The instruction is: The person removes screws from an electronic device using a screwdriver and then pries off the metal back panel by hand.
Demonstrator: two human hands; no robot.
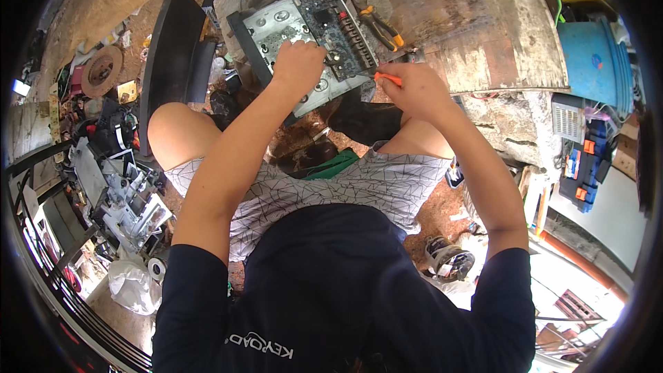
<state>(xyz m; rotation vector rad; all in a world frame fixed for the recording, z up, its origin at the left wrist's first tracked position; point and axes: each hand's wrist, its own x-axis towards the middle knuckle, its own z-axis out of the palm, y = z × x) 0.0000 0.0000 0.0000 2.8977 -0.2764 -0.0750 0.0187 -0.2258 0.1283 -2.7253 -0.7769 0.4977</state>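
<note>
A flat metal chassis (266,24) with a dark frame along its left side lies tilted in front of me, over my knees and against the table. Fixed along its right half is a dark circuit board (331,34) with a row of connectors on the right edge. My left hand (299,68) rests on the chassis by the board's left edge, fingers curled together; what they pinch, if anything, is hidden. My right hand (416,90) is closed round an orange-handled screwdriver (389,78), held at the board's lower right corner. Pliers (378,25) with orange-and-black handles lie just right of the board.
A worn wooden table (476,34) spreads to the right. A dark flat panel (168,62) stands upright at my left. Scrap parts (131,200) and a plastic bag (135,284) lie on the left floor. Right of the table are a blue bucket (594,62) and a blue toolbox (583,169).
</note>
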